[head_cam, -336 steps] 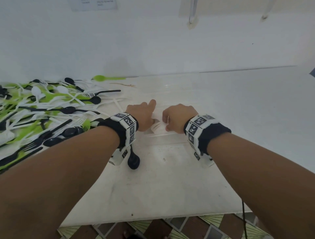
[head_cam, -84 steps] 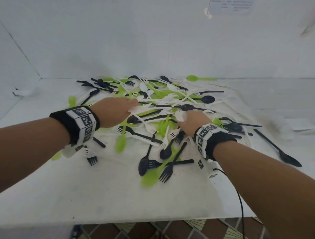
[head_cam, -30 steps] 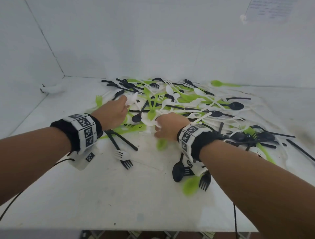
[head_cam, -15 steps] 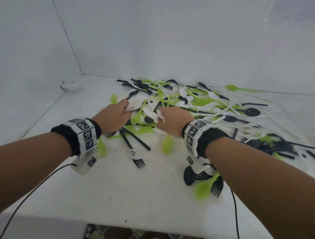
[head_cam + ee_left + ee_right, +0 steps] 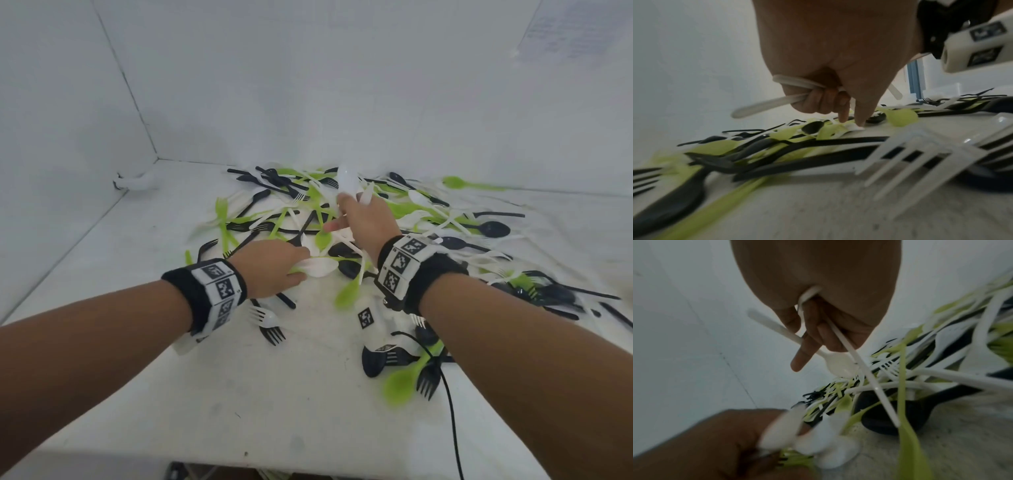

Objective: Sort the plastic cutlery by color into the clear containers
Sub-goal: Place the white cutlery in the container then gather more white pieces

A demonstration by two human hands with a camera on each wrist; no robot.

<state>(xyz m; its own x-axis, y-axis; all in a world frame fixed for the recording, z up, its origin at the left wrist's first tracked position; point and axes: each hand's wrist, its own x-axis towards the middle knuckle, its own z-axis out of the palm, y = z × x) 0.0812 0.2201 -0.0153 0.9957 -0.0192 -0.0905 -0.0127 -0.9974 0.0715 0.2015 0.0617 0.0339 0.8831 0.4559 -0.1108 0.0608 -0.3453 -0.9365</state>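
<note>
Both hands gather white cutlery from the mixed pile: the right hand grips white spoons, the left hand clutches white pieces at the pile's near edge; tangled green or black handles could ride along.

The head view looks forward and down over both forearms at the cutlery pile in mid-frame. The left wrist view sits low, almost on the table. The right wrist view hangs higher, close behind its fingers, sharing that pile.

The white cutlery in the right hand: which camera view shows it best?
The right wrist view: the right hand grips white cutlery, a spoon bowl plainly visible. The head view shows only tips above the hand. The left wrist view does not show it.
</note>
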